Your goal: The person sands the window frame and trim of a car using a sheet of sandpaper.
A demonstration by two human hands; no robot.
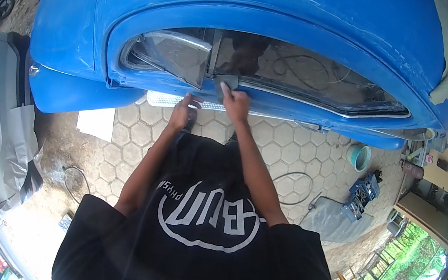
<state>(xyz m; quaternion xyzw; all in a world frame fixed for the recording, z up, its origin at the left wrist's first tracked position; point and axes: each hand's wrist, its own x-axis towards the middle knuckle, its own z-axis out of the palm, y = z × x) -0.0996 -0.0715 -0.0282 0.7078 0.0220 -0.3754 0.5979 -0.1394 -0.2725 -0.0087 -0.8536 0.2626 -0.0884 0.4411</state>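
Note:
A blue car point(268, 6) with dull, scuffed paint stands in front of me. Its side window point(305, 73) and small front quarter window point(175, 56) face me. In my right hand point(235, 105) is a grey-green piece of sandpaper point(227, 83), pressed near the base of the upright window divider, on the sill below the glass. The thumb lies on top of the sheet; most of the other fingers are hidden. My left hand point(183, 111) is at the door panel just below the quarter window, its visible fingers apart and nothing seen in them.
Hexagonal paving point(275, 148) lies underfoot. To the right are a teal-and-white bucket point(359, 157), a blue toolbox point(363, 194) and a grey sheet point(334, 219). A white sheet point(95, 122) lies on the left, near a partly covered silver car point(3, 87). A hose point(311, 183) curls across the floor.

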